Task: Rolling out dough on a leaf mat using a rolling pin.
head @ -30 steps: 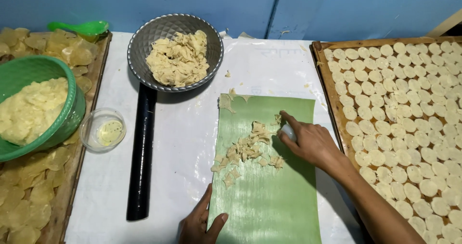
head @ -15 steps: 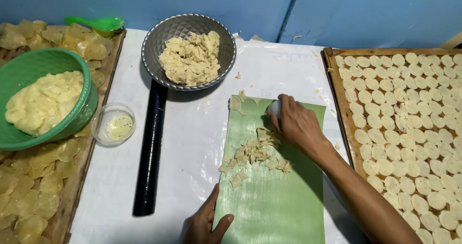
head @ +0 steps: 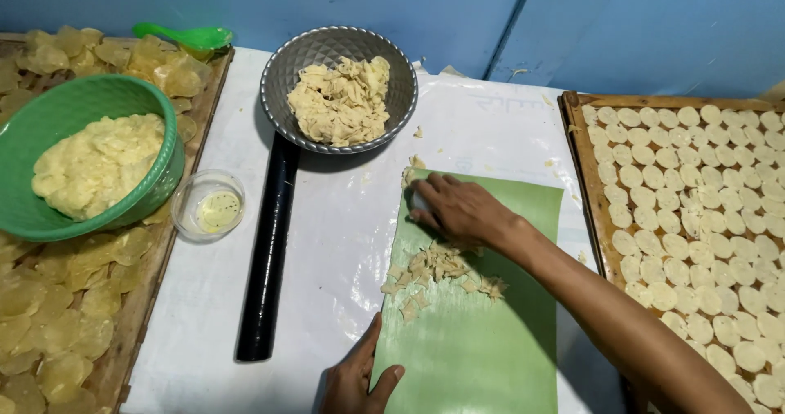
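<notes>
Right hand point(head: 462, 211) fingers clenched over small white object, dough scraps point(head: 433, 271) just below; left hand point(head: 360, 377) pins green sheet point(head: 474, 340).

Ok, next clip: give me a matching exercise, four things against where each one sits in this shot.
Things:
1. Grey metal bowl of dough scraps
2. Long black rolling pin
3. Green plastic bowl of yellow dough
4. Wooden tray of pale round dough discs

Places:
A. Far right of the table
B. Far left, on a tray of translucent yellow chips
C. Top centre, near the blue wall
D. Lying lengthwise just left of the green banana leaf

Pairs: 1-C, 2-D, 3-B, 4-A
</notes>
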